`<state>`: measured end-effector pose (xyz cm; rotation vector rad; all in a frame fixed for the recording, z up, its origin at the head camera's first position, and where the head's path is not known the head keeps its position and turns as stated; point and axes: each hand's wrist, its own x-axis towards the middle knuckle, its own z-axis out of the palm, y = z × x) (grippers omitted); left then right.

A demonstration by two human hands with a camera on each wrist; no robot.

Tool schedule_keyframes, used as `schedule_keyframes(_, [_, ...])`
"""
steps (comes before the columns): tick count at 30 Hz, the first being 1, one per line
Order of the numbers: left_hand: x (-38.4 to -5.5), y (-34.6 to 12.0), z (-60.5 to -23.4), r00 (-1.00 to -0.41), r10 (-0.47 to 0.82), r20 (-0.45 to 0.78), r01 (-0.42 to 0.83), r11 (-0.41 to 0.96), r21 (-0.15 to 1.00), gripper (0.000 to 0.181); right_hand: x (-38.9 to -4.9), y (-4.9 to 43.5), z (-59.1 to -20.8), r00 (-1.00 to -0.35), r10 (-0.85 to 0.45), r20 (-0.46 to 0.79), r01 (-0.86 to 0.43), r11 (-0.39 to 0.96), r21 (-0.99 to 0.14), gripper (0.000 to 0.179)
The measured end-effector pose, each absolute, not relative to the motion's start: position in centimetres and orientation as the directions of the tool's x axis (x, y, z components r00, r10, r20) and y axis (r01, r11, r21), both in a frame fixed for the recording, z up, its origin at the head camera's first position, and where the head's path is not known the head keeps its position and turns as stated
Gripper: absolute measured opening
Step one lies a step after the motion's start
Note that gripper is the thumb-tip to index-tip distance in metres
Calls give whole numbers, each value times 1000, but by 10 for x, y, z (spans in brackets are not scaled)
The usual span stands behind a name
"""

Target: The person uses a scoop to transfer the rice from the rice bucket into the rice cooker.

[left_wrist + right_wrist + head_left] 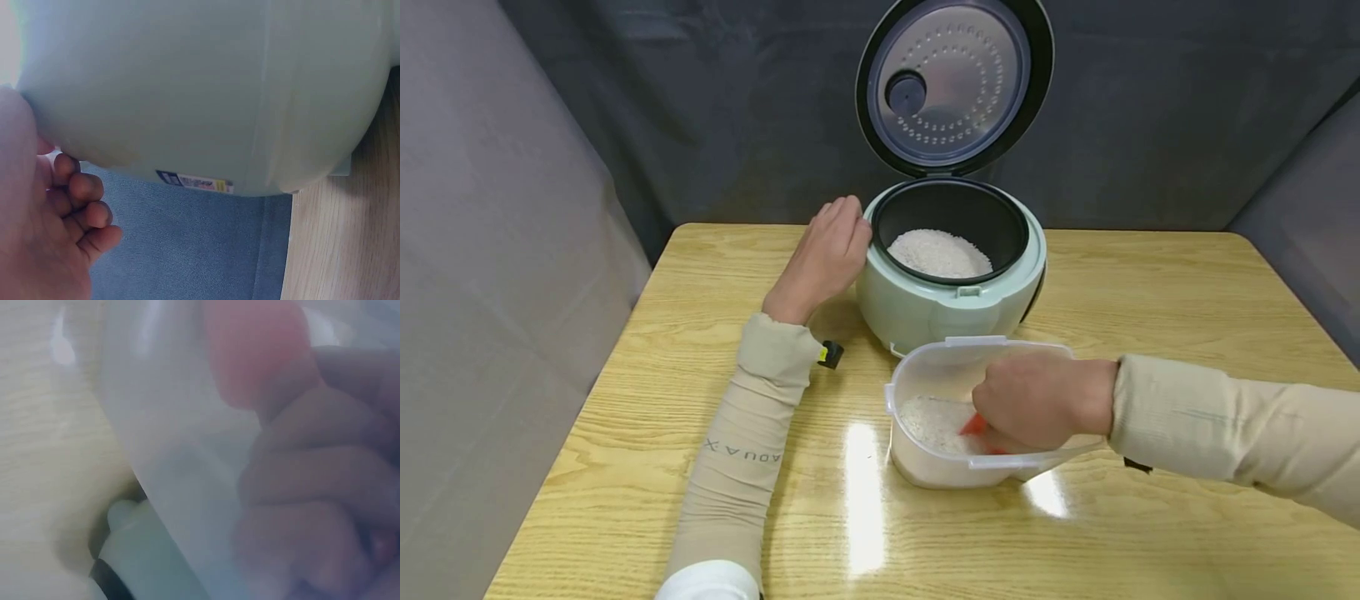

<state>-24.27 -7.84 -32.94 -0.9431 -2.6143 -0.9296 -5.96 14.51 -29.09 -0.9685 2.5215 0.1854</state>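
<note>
A pale green rice cooker point(940, 304) stands at the back of the table, lid point(955, 83) raised. White rice point(940, 253) lies in its dark inner pot point(951, 208). My left hand point(829, 254) is at the left rim of the cooker; in the left wrist view its fingers point(87, 215) are curled, with thumb and forefinger against the cooker's edge. Inside a clear plastic container point(917, 467), my right hand point(1037, 400) grips a red scoop point(975, 425), low by the rice grains point(934, 423). The right wrist view shows the scoop through the container's wall, hazily.
The container stands just in front of the cooker on the wooden table point(625, 400). Dark cloth point(737, 108) hangs behind the table, and grey cloth point(490, 292) covers the left side. A label point(197, 182) is on the cooker's side.
</note>
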Motion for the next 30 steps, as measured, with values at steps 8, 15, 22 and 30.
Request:
schedule_keyframes(8, [-242,-78,-329,-784,497,373,621,604,499,23,-60,145,-293,-677,-585,-446,-594,793,-137,42])
schedule_keyframes(15, [-242,-78,-329,-793,494,356,608,613,505,24,-59,146,-296,-671,-609,-423,-534,793,-294,41])
schedule_keyframes(22, [-242,-78,-328,-798,493,347,602,616,509,24,-58,146,-296,-671,-625,-398,-497,778,-384,41])
schedule_keyframes(30, [-243,-79,-328,-799,492,347,600,610,518,24,-58,140,-294,-695,-543,-471,-349,828,-440,41])
